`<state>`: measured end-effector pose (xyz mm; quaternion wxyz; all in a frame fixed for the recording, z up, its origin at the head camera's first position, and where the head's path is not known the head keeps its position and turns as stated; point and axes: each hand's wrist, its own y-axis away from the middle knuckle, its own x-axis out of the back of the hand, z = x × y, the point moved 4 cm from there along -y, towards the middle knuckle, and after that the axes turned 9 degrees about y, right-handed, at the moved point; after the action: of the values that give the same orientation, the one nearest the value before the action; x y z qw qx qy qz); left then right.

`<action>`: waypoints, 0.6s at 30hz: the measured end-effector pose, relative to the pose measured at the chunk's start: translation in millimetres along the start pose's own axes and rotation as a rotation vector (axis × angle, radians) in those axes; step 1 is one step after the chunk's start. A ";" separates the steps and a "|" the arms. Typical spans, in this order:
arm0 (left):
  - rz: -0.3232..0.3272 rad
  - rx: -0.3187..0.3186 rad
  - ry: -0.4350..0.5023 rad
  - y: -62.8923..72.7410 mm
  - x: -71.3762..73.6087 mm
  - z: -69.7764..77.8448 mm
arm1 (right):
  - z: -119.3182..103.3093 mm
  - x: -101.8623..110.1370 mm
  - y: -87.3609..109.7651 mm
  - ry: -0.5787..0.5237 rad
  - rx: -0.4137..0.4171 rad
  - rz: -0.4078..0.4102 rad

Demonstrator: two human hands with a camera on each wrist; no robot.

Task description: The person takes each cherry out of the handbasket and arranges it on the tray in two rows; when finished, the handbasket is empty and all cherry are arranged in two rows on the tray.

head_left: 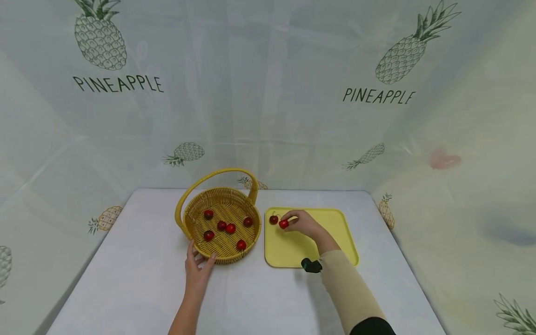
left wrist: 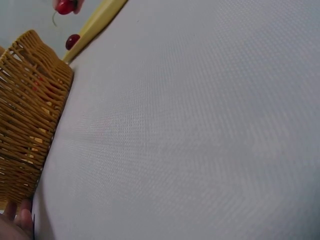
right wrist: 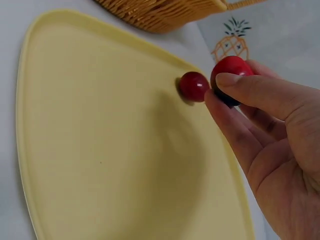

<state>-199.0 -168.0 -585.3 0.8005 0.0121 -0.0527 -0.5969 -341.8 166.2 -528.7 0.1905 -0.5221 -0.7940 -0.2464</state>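
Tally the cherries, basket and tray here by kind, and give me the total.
Cherries: 8 (6 in the basket, 1 on the tray, 1 in the right hand)
Basket: 1
Tray: 1
Total: 10

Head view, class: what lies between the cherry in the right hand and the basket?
The head view shows another cherry on the yellow tray, then the tray's rim and a narrow strip of white table before the basket.

Pineapple-printed pale sheet (head_left: 268, 93) behind a white table (head_left: 255, 298)
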 end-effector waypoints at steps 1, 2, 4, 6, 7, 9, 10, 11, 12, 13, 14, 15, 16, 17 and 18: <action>0.000 0.004 0.000 0.0 -0.1 0.3 | 1.7 -0.4 -0.9 -0.003 -0.004 0.009; -0.002 0.004 0.000 0.1 -0.3 0.8 | 3.1 -0.8 -1.8 -0.009 -0.008 0.015; -0.002 0.002 -0.002 0.1 -0.6 1.5 | 6.2 -1.6 -3.5 -0.019 -0.017 0.036; -0.001 0.000 -0.001 0.2 -0.5 2.5 | 8.9 -2.6 -5.3 -0.031 -0.028 0.064; 0.001 0.002 -0.002 -0.1 -0.5 2.4 | 10.2 -3.1 -6.2 -0.032 -0.032 0.081; 0.002 0.006 0.003 -0.1 -0.5 2.8 | 12.6 -3.9 -8.2 -0.039 -0.049 0.115; 0.003 0.009 0.005 -0.1 -0.5 2.8 | 13.6 -4.4 -9.4 -0.042 -0.056 0.132; 0.004 0.015 0.007 -0.3 -0.5 2.6 | 14.6 -4.8 -10.5 -0.041 -0.066 0.150; 0.005 0.016 0.008 -0.3 -0.7 2.7 | 15.6 -5.1 -11.7 -0.039 -0.075 0.167; 0.007 0.021 0.011 -0.3 -0.8 2.7 | 16.6 -5.7 -12.7 -0.039 -0.079 0.181; 0.008 0.021 0.012 -0.2 -0.9 3.0 | 17.5 -6.2 -14.0 -0.039 -0.085 0.193; 0.011 0.019 0.013 -0.3 -1.0 3.1 | 18.3 -6.7 -15.3 -0.035 -0.088 0.206; 0.011 0.014 0.012 -0.4 -1.1 3.0 | 19.5 -7.3 -16.8 -0.030 -0.085 0.216; 0.012 0.010 0.012 -0.5 -1.2 3.0 | 20.4 -7.9 -18.1 -0.030 -0.083 0.225; 0.012 0.003 0.010 -0.4 -1.2 3.1 | 21.5 -8.7 -19.4 -0.026 -0.078 0.233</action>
<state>-200.1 -166.8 -582.3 0.8042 0.0158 -0.0496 -0.5921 -357.4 166.0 -554.6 0.1869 -0.6209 -0.7202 -0.2467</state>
